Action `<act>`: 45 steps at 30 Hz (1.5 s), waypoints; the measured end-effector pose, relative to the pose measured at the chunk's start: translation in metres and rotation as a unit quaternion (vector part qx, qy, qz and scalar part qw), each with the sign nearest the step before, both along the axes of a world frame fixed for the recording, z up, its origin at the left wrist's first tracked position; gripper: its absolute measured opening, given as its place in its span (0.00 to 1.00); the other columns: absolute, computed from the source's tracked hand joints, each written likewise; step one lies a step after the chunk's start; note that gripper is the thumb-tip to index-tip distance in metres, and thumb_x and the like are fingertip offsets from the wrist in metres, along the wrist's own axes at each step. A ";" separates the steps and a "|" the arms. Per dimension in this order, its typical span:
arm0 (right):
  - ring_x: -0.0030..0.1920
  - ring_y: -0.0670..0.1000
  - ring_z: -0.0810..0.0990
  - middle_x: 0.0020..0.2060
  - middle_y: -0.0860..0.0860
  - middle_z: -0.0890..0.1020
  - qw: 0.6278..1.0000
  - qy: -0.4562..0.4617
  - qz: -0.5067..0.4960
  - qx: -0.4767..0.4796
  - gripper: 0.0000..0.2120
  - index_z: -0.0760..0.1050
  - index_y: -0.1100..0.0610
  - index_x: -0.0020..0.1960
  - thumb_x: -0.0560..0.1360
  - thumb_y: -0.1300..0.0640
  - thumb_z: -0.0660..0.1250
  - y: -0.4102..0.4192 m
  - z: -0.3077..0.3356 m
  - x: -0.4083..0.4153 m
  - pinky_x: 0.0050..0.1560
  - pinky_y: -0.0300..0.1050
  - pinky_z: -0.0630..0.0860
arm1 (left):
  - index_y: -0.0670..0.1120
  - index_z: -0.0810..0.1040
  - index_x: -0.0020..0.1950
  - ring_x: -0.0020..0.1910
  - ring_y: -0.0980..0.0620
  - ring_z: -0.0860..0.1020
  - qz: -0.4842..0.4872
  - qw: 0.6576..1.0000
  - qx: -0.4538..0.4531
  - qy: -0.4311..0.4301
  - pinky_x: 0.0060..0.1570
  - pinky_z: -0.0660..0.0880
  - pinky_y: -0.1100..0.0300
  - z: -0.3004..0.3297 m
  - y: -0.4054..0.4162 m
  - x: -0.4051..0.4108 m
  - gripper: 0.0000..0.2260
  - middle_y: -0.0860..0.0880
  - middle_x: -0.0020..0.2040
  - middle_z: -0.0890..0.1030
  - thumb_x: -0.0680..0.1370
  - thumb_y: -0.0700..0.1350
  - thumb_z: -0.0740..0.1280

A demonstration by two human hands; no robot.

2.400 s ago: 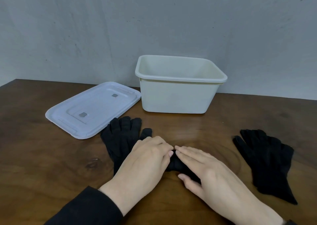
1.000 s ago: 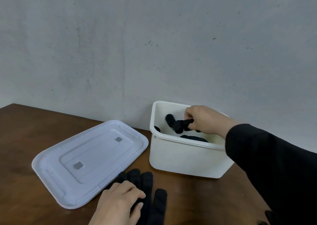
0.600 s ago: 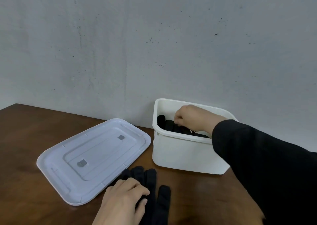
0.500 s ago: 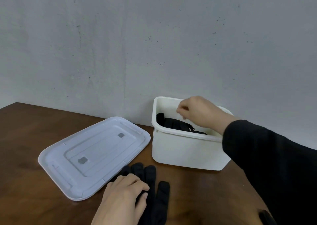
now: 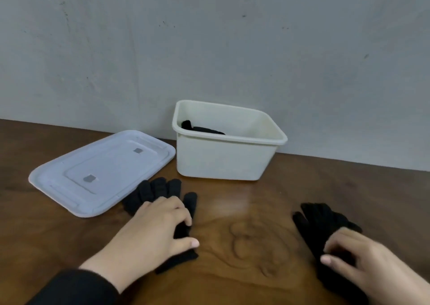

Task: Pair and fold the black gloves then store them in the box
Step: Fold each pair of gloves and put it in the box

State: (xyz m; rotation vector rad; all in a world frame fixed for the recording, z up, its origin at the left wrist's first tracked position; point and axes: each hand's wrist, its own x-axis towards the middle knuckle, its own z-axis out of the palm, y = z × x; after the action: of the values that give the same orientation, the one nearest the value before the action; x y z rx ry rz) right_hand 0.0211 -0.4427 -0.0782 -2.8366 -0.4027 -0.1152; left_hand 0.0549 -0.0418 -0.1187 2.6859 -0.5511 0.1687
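The table [image 5: 232, 223], dark brown wood, is carrying every item and is meeting a grey wall [image 5: 209, 37] at its far edge.

The box [image 5: 223, 158], cream plastic and open-topped, is standing upright at the rear centre, close to the wall. A folded pair [image 5: 200, 129] of black gloves is lying inside it, against its left wall; only the top of the pair is showing above the rim.

The lid [image 5: 102, 172], white and rectangular, is lying flat on the table just left of the box, apart from it, with two small grey squares showing on its upper face.

The left gloves [image 5: 160, 190], black knit, are lying on the table just in front of the lid, fingers pointing toward the box. Their near portion is sitting under the left hand [image 5: 153, 232]. That hand is resting palm-down on them, fingers curling over the fabric and thumb extending toward the right; it is gripping the gloves.

The right gloves [image 5: 321, 221] are lying at the front right of the table, well apart from the left gloves. The right hand [image 5: 363, 258] is resting on their near end, fingers curling into the fabric and gripping it. The picture is slightly blurring here.

A black sleeve [image 5: 74, 288] is covering the left forearm.
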 end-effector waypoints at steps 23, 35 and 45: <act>0.32 0.45 0.82 0.32 0.44 0.83 0.955 -0.180 -0.148 0.185 0.07 0.77 0.39 0.44 0.76 0.51 0.66 0.038 0.080 -0.046 0.30 0.48 0.80 | 0.59 0.75 0.43 0.50 0.61 0.73 -0.021 0.992 0.041 0.117 0.52 0.73 0.60 0.023 0.024 -0.026 0.08 0.62 0.49 0.74 0.74 0.62 0.67; 0.35 0.47 0.86 0.37 0.45 0.86 0.922 -0.075 -0.083 0.372 0.04 0.79 0.51 0.44 0.78 0.55 0.68 0.127 0.093 0.010 0.47 0.49 0.78 | 0.54 0.73 0.38 0.45 0.59 0.74 0.002 0.995 0.009 0.096 0.48 0.74 0.58 0.028 0.022 -0.030 0.09 0.57 0.45 0.75 0.76 0.56 0.64; 0.63 0.21 0.57 0.59 0.24 0.71 0.987 0.086 0.115 0.069 0.11 0.76 0.38 0.53 0.74 0.35 0.65 0.144 -0.018 -0.012 0.67 0.32 0.55 | 0.53 0.71 0.39 0.38 0.56 0.75 0.082 0.991 -0.110 0.010 0.35 0.72 0.61 0.041 0.013 -0.034 0.10 0.51 0.35 0.76 0.80 0.52 0.61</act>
State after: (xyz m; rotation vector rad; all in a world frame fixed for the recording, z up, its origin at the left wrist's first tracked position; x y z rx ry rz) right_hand 0.0093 -0.2992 -0.0960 -2.6151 -0.6513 0.1419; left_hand 0.0211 -0.0287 -0.0774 2.5127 -0.2866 0.2327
